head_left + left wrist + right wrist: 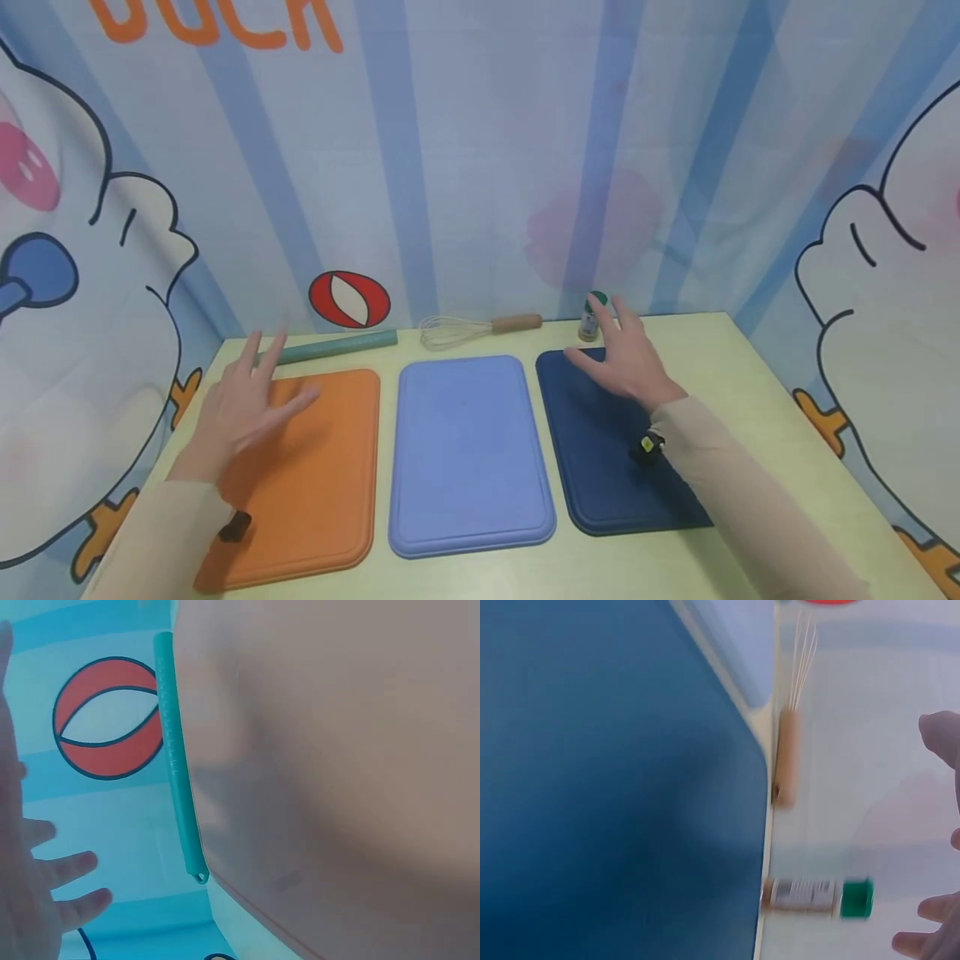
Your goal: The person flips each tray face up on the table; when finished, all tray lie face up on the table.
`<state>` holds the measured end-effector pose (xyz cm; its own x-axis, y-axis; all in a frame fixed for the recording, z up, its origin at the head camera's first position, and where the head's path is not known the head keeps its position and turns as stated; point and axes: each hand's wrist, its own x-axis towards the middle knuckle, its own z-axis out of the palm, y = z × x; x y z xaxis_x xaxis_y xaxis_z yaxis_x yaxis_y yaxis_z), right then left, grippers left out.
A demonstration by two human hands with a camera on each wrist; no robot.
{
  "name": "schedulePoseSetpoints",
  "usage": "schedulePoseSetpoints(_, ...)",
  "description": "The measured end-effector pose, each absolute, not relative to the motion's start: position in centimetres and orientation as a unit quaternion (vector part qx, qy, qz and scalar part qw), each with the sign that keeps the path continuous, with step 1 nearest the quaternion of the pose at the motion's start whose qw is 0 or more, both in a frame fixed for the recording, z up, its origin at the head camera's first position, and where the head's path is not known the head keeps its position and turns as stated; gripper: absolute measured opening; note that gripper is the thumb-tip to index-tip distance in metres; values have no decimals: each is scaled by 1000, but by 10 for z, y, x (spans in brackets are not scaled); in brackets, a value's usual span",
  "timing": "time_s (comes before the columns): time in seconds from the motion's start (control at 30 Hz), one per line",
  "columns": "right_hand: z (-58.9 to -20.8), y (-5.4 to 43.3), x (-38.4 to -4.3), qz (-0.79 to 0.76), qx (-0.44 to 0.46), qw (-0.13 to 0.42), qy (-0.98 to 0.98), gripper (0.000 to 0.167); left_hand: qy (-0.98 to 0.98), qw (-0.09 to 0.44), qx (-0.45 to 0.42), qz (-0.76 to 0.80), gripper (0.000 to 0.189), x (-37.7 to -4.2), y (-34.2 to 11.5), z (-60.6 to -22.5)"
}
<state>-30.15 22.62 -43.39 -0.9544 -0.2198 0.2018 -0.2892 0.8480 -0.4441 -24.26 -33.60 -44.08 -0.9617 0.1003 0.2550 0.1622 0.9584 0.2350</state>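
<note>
Three boards (322,475) (471,454) (600,467) on one table (720,358), count them, three! One whisk (516,323), just the one; one stick (345,344), one bottle (588,327), a single apiece. Here are two hands (236,412) (630,362), two sleeves (161,542) (750,500) to match. And over on the backdrop (480,167), it's one printed ball (349,298), two cartoon figures (90,417) (892,333) and four orange feet (187,396) (103,535) (823,422) (930,558)!

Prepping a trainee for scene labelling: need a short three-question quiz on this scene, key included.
1. True or false: the wire whisk with a brown handle lies between the long green cylindrical rod and the small green-capped bottle.
2. Which colour is the middle rectangular board: A orange, B light blue, C dark blue?
3. What do the left hand and the right hand hold?

Key: 1 true; 2 B; 3 nothing.
</note>
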Motion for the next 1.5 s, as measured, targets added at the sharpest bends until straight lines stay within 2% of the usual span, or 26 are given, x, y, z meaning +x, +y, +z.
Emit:
schedulePoseSetpoints(0.43,-434,154,-282,269,214,44,-938,91,-988,-23,-17,-150,101,-208,-342,-450)
schedulePoseSetpoints(0.63,-438,125,-281,290,254,45,-922,85,-988,-41,-2,-148,102,-195,-350,-457)
schedulePoseSetpoints(1.0,-436,77,-269,351,245,-29,-903,86,-981,-92,38,-165,109,-184,-362,-470)
schedulePoseSetpoints(1.2,-440,45,-262,351,270,-44,-896,85,-978,-118,44,-166,108,-178,-366,-471)
schedulePoseSetpoints(1.5,-445,-1,-254,335,290,-78,-893,85,-979,-106,30,-169,105,-175,-365,-472)
